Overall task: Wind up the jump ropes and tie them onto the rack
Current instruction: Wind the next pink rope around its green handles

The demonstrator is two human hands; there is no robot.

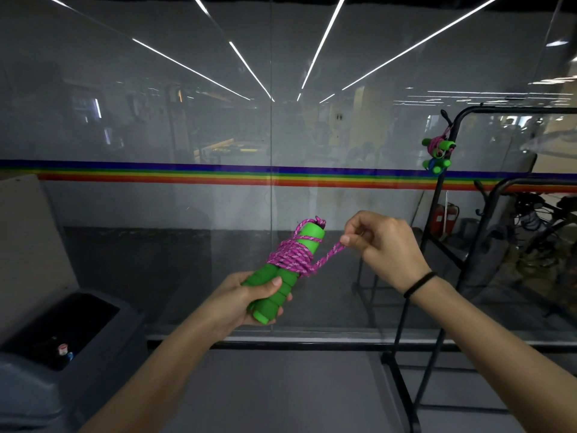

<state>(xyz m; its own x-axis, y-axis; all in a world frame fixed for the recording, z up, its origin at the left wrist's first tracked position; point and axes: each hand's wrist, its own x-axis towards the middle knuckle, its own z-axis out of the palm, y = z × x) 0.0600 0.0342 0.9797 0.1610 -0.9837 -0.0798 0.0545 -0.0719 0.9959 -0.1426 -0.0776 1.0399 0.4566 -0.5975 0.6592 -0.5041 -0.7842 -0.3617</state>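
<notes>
A glass wall (187, 135) fills most of the view from a head-worn camera. Its panes reflect long white ceiling lights, and a rainbow stripe (187, 173) runs across it from edge to edge. Below it lies a grey floor (281, 395).

At the right stands a black metal rack (401, 392) of thin tubes, its upright post leaning up to a rounded top corner. At the lower left sits a dark grey bin (37, 385) with an open top.

2 bare forearms reach in from the bottom edge. The left hand (249, 301) is near the middle of the view, with fingers and thumb curled tightly round the lower ends of 2 green foam handles (281, 285) held side by side and tilted up to the right. This is the jump rope, held in the air in front of the glass, well apart from the rack. Its pink rope (290, 256) is wound many times round the middle of the handles, with a knot at their upper end.

The right hand (384, 245) is just to the right of the handles, with thumb and forefinger pinching a short loose loop (331, 253) of the rope and drawing it taut from the windings.

High on the rack's post hang wound jump ropes (437, 151) with green handles, 1 above the other.

A thin black band (420, 284) circles the right wrist.
</notes>
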